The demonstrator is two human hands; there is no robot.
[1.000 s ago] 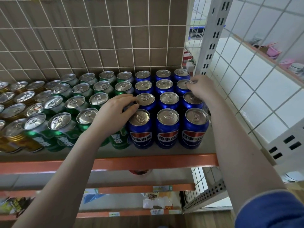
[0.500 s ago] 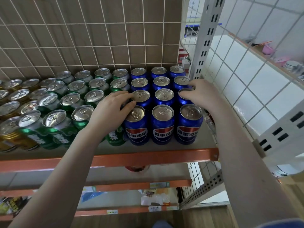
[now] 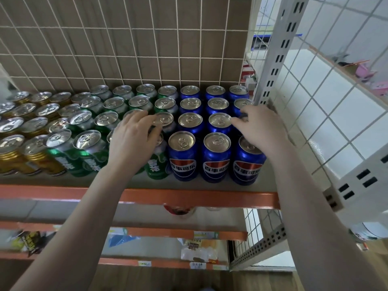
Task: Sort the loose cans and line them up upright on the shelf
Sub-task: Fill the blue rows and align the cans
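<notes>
— Where are the cans?
— Upright in rows on the grey shelf with the orange front edge (image 3: 189,197): blue cola cans (image 3: 215,158) at its right end, green cans (image 3: 88,156) left of them, gold cans (image 3: 12,156) farther left.
— And the hands?
— Left hand (image 3: 132,141) rests spread on green can tops, grip loose, holding nothing. Right hand (image 3: 260,127) curls over a blue can in the rightmost column; whether it grips, I cannot tell.

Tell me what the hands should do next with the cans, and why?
Probably nudge the green can at the front, under the left hand, a little straighter. It looks slightly tilted and sits right beside the blue cans, which stand upright in neat rows. The right hand rests on the blue cans at the shelf's right end, so it could steady that block meanwhile.
</notes>
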